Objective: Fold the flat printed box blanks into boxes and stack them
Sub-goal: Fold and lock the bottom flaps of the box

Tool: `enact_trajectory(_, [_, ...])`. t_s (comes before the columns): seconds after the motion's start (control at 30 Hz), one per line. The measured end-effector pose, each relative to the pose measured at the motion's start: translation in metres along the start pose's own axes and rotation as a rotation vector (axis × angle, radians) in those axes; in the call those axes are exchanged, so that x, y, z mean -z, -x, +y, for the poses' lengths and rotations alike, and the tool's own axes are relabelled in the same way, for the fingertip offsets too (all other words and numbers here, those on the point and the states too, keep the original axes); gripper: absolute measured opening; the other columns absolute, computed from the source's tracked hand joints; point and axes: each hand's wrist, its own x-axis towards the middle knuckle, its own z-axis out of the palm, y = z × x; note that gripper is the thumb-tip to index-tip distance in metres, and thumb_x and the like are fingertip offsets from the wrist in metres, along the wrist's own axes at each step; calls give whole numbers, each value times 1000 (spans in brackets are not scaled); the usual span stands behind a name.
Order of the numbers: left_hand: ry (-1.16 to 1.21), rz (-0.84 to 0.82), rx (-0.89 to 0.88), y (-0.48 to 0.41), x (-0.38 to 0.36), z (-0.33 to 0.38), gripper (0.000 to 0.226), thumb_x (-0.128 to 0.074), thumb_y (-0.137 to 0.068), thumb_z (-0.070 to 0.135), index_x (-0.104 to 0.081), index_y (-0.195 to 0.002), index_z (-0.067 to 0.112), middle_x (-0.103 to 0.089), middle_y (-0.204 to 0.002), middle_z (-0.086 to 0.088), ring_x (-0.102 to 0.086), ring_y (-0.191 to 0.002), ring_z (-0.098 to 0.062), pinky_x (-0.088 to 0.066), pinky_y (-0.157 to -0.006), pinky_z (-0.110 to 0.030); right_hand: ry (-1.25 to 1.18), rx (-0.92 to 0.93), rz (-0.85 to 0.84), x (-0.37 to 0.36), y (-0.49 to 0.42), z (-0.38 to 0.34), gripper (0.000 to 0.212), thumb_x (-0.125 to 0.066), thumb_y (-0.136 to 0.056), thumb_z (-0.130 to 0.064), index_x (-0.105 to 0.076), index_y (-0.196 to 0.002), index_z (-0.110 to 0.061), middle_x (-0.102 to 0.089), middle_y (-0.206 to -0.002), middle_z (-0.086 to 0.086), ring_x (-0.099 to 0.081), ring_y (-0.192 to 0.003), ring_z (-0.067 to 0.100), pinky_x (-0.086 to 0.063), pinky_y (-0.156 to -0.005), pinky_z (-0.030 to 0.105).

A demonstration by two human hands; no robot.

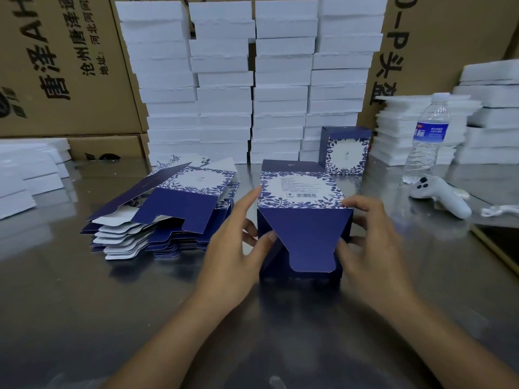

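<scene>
Head view: half-folded box (302, 189) lies on its side at the centre of the metal table (84, 304), blue bottom flap facing the camera. Left hand (238, 245) grips its left edge, fingers curled round it. Right hand (373, 237) grips the right edge, thumb at the flap. Pile of flat blanks (174, 214) just left. Finished box (345, 151) stands upright behind. Water bottle (428, 136) at right.
</scene>
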Motion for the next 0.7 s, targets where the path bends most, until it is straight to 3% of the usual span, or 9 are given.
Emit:
enact_trajectory(0.17, [-149, 68, -154, 1, 0, -1, 41, -62, -87, 31, -46, -116, 55, -49, -78, 9, -50, -74, -8, -36, -64, -6, -46, -5, 25, -2, 2, 1, 70, -69, -77, -8, -37, -102, -64, -53, -106, -27, -58, -91, 0, -48, -65, 23])
enact_trajectory(0.27, [-182, 105, -219, 1, 0, 2, 41, -62, -83, 23, -52, -116, 44, -47, -73, 11, -49, -72, -6, -35, -67, -5, -54, -2, 8, -1, 2, 2, 77, -74, -73, -2, -37, -101, -64, -50, -104, -30, -57, -86, -3, -47, -64, 17])
enact_trajectory(0.4, [-160, 144, -250, 1, 3, 7, 37, -57, -80, 18, -57, -111, 39, -44, -83, 12, -48, -70, -6, -36, -69, -5, 65, 128, -6, 2, 1, -4, 58, -74, -75, -10, -43, -112, -42, -43, -112, -25, -50, -97, -6, -45, -74, 17])
enact_trajectory(0.47, [-75, 144, -220, 1, 4, 10, 34, -50, -82, 17, -64, -105, 38, -44, -88, 12, -49, -75, -6, -36, -72, -5, 38, 137, 1, 3, 0, -6, 47, -69, -75, -11, -48, -110, -32, -43, -112, -23, -49, -99, -4, -46, -79, 22])
enact_trajectory(0.53, [50, 138, -173, 2, 6, 13, 37, -44, -85, 10, -67, -100, 35, -45, -92, 10, -50, -83, -3, -36, -75, -5, -25, 108, 3, 3, -1, -8, 45, -64, -76, 0, -52, -107, -30, -47, -115, -19, -49, -106, -3, -47, -88, 30])
enact_trajectory(0.6, [113, 137, -157, 2, 7, 18, 28, -42, -89, 22, -68, -98, 32, -45, -97, 5, -49, -91, -1, -35, -80, -5, -106, 48, -16, 4, -1, -10, 45, -49, -76, 3, -56, -104, -32, -49, -122, -20, -46, -118, -2, -42, -98, 32])
enact_trajectory(0.7, [53, 111, -121, 2, 9, 20, 18, -52, -83, 42, -65, -93, 35, -44, -121, 9, -42, -118, 5, -32, -93, -6, -240, -8, 4, 7, -3, -10, 46, -36, -74, -2, -64, -98, -30, -55, -126, -15, -48, -122, 1, -39, -100, 23])
